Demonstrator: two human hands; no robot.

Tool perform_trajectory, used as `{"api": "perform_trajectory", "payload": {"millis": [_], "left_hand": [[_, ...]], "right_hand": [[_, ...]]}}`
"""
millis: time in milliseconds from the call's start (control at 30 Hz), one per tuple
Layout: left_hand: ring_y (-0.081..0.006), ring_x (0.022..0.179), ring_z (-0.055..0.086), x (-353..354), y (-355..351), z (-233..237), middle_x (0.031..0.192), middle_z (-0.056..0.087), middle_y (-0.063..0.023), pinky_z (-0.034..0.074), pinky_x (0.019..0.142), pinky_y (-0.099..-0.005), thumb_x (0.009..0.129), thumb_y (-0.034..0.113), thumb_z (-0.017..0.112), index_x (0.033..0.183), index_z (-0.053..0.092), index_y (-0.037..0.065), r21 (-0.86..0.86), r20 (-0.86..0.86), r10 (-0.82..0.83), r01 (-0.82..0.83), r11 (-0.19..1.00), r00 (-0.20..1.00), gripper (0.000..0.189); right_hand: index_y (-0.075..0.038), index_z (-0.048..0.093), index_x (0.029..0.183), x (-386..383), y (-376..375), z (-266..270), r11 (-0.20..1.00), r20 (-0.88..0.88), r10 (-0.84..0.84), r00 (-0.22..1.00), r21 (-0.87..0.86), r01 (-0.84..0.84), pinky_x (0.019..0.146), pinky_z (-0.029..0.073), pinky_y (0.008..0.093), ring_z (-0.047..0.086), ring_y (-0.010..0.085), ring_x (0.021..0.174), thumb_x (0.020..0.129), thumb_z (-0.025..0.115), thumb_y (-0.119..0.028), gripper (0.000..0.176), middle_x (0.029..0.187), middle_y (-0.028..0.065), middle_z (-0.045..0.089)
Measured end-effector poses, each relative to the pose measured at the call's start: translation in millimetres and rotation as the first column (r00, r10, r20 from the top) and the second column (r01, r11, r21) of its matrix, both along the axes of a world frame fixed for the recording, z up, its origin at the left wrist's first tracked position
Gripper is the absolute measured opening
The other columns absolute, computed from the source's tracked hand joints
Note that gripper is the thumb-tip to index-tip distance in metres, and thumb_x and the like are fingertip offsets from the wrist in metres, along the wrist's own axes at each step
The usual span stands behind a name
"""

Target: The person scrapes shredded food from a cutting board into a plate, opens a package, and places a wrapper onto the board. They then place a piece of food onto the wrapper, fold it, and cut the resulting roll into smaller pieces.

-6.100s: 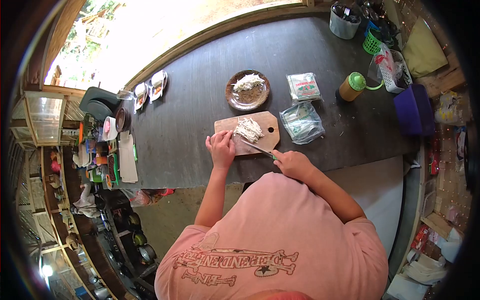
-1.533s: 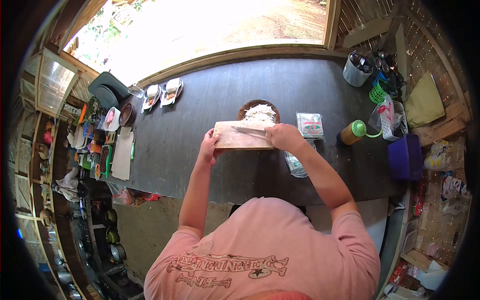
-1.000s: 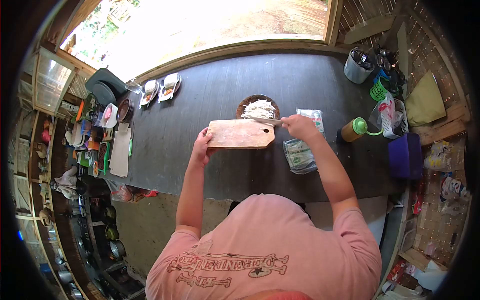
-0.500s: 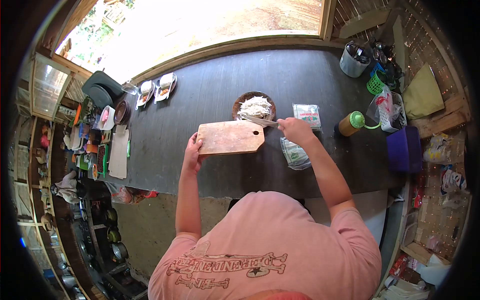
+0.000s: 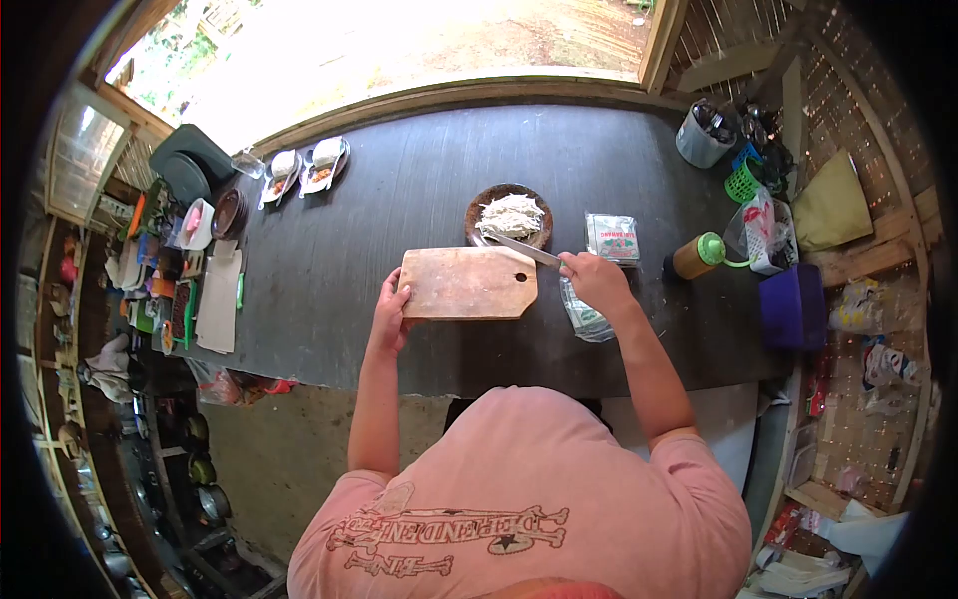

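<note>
My left hand [image 5: 390, 311] grips the left end of a wooden cutting board [image 5: 467, 284], thumb on top. My right hand [image 5: 596, 284] is closed round the handle of a knife [image 5: 532, 252]. Its blade points left, over the near rim of a round brown bowl or mortar [image 5: 476, 208]. White shredded pieces [image 5: 511, 214], whose kind I cannot make out, are heaped in that dish. The board's top face looks bare, with a dark hole at its right end.
Right of the dish lie a printed packet [image 5: 612, 238] and a plastic-wrapped packet [image 5: 587, 317]. Beyond stand a green-capped bottle [image 5: 696, 257], a purple container [image 5: 793, 307] and a utensil bucket [image 5: 705, 138]. Two small trays of food [image 5: 324, 167] sit at the far left, near stacked brown dishes [image 5: 231, 214].
The board has shifted slightly right and down in view. The knife now tilts more, its blade tip still by the dish's near rim. The whole view has moved a little.
</note>
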State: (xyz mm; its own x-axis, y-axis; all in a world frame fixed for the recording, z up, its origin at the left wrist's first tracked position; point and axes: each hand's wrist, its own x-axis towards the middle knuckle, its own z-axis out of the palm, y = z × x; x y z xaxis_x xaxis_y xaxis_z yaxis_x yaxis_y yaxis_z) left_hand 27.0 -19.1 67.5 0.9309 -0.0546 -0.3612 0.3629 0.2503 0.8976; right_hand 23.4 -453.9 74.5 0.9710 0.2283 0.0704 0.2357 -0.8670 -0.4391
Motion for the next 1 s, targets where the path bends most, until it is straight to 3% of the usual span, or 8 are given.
{"api": "perform_trajectory", "payload": {"millis": [167, 200, 367, 500, 567, 700, 900, 1000], "left_hand": [[-0.0252, 0.130, 0.070, 30.0, -8.1, -4.4, 0.151, 0.060, -0.0147, 0.069, 0.094, -0.0399, 0.111, 0.015, 0.055, 0.168, 0.035, 0.007, -0.063, 0.069, -0.004, 0.008, 0.998, 0.998, 0.061], [-0.0210, 0.119, 0.073, 37.3, -8.2, -10.1, 0.146, 0.064, -0.0130, 0.070, 0.084, -0.0396, 0.111, 0.014, 0.058, 0.168, 0.037, 0.010, -0.104, 0.080, 0.015, -0.006, 0.995, 0.997, 0.061], [-0.0222, 0.121, 0.073, 36.5, -10.6, 15.1, 0.148, 0.062, -0.0131, 0.069, 0.091, -0.0386, 0.112, 0.017, 0.058, 0.169, 0.036, 0.009, -0.022, 0.002, -0.034, 0.034, 0.999, 0.999, 0.062], [-0.0194, 0.121, 0.073, 26.2, 6.4, 8.9, 0.148, 0.063, -0.0125, 0.068, 0.092, -0.0368, 0.112, 0.017, 0.059, 0.170, 0.034, 0.010, -0.064, 0.022, -0.047, 0.049, 0.997, 0.999, 0.064], [-0.0200, 0.124, 0.071, 22.4, 16.5, 7.5, 0.149, 0.062, -0.0128, 0.067, 0.093, -0.0374, 0.113, 0.017, 0.059, 0.171, 0.032, 0.011, -0.098, 0.028, -0.087, 0.089, 0.991, 0.996, 0.064], [-0.0197, 0.122, 0.069, 10.6, 27.7, -2.4, 0.144, 0.063, -0.0126, 0.065, 0.094, -0.0405, 0.113, 0.019, 0.059, 0.171, 0.030, 0.013, -0.109, 0.079, -0.141, 0.149, 0.983, 0.987, 0.065], [-0.0202, 0.124, 0.068, 16.2, 30.7, -2.2, 0.144, 0.061, -0.0133, 0.063, 0.096, -0.0410, 0.115, 0.021, 0.059, 0.172, 0.027, 0.014, -0.153, 0.051, -0.201, 0.206, 0.967, 0.978, 0.066], [-0.0199, 0.121, 0.068, 19.3, 32.8, -8.0, 0.140, 0.062, -0.0131, 0.064, 0.094, -0.0403, 0.115, 0.020, 0.059, 0.172, 0.028, 0.014, -0.168, 0.066, -0.215, 0.223, 0.960, 0.974, 0.065]], "right_hand": [[-0.016, 0.070, 0.125, -5.5, 18.2, 49.7, 0.982, 0.012, 0.173, 0.985, 0.082, -0.173, 0.079, 0.062, 0.0542, 0.075, 0.0399, 0.096, 0.110, 0.064, -0.031, 0.023, 0.099, 0.0133, 0.074], [-0.016, 0.071, 0.126, 3.2, 14.6, 38.0, 0.984, 0.000, 0.158, 0.988, 0.079, -0.157, 0.078, 0.062, 0.0534, 0.075, 0.0396, 0.095, 0.109, 0.064, -0.030, 0.023, 0.099, 0.0134, 0.075], [-0.021, 0.075, 0.127, 26.7, 4.3, 31.2, 0.985, 0.081, -0.111, 0.990, -0.124, 0.121, 0.075, 0.060, 0.0525, 0.075, 0.0387, 0.091, 0.108, 0.067, -0.031, 0.022, 0.096, 0.0130, 0.073], [-0.024, 0.075, 0.131, -11.7, 36.3, 47.0, 0.990, 0.161, 0.095, 0.982, 0.086, -0.109, 0.070, 0.060, 0.0521, 0.075, 0.0382, 0.083, 0.107, 0.072, -0.031, 0.026, 0.092, 0.0096, 0.071], [-0.025, 0.074, 0.131, -13.4, 43.9, 44.5, 0.984, 0.150, 0.179, 0.972, -0.011, -0.180, 0.070, 0.060, 0.0515, 0.075, 0.0377, 0.084, 0.107, 0.071, -0.032, 0.025, 0.092, 0.0093, 0.071], [-0.022, 0.071, 0.134, -13.8, 56.3, 37.1, 0.956, 0.111, -0.061, 0.992, -0.278, 0.090, 0.072, 0.061, 0.0525, 0.076, 0.0382, 0.086, 0.108, 0.068, -0.030, 0.027, 0.094, 0.0113, 0.071], [-0.020, 0.073, 0.135, -46.6, 129.6, 57.4, 0.991, 0.139, 0.129, 0.982, -0.040, -0.125, 0.076, 0.061, 0.0532, 0.076, 0.0394, 0.090, 0.104, 0.072, -0.029, 0.032, 0.099, 0.0123, 0.075], [-0.018, 0.075, 0.133, -28.3, 97.8, 26.7, 0.984, 0.141, -0.089, 0.986, -0.140, 0.109, 0.078, 0.061, 0.0530, 0.076, 0.0412, 0.094, 0.106, 0.070, -0.028, 0.029, 0.107, 0.0132, 0.077]]}}
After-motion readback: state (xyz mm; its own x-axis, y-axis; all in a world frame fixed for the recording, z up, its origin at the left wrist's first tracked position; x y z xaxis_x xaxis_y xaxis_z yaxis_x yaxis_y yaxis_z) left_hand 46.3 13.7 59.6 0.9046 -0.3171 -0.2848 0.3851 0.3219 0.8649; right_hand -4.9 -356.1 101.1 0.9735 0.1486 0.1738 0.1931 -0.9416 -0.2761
